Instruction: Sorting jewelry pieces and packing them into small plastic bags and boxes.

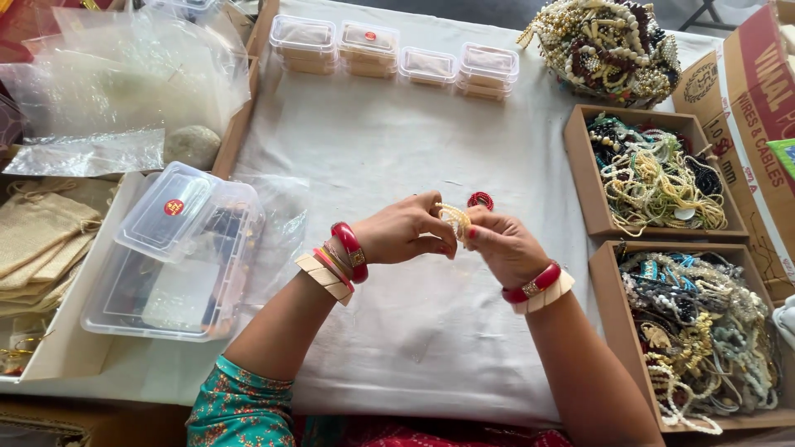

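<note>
Near edge, lower middle: both forearms are reaching up from the bottom of the frame over the white cloth [397, 331], each wrist wearing red and cream bangles.
Left hand [406, 232]: fingers are pinching closed on the left end of the small cream bead bracelet [454, 219].
Right hand [505, 247]: fingertips are closing on the bracelet's right side, thumb pressing from below.
Bracelet position: it is being held just above the cloth at frame centre, between the two hands.
Axis: its long side seems to be running left to right, though the fingers are hiding most of it.
Step in hand: the piece is being worked or checked between both pinches; my judgement only.
Next move calls for: a steady two-point hold and fine fingertip control so the beads are not slipping.
Just beyond: a small red ring [480, 199] is lying on the cloth, near the fingertips.
Left of frame: a clear plastic box [178, 257] is sitting with its lid ajar.
Right of frame: two cardboard trays [580, 165] are holding tangled bead jewellery.
Far edge: a row of small clear boxes [397, 58] is standing at the top.
</note>
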